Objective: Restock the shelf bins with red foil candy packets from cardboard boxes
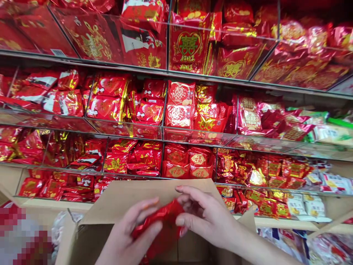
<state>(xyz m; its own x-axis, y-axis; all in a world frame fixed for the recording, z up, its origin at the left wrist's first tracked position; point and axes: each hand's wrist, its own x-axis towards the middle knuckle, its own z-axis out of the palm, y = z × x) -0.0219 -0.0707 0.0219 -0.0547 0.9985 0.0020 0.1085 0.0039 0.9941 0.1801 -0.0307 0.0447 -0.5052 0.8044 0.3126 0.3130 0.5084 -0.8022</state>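
Noted blurred red packet (167, 230) clamped between thumb and fingers of left hand (135, 230), above open cardboard box (110, 200), with right hand (205, 217) curved about packet's right end (cannot tell whether gripping), in front of shelves (198, 78) filled with red-and-gold packages (180, 90).

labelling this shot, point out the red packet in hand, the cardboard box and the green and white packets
Red packet (167, 230): head view, its blurred middle
Cardboard box (118, 200): head view, its raised flap
Green and white packets (335, 134): head view, pale surface of one
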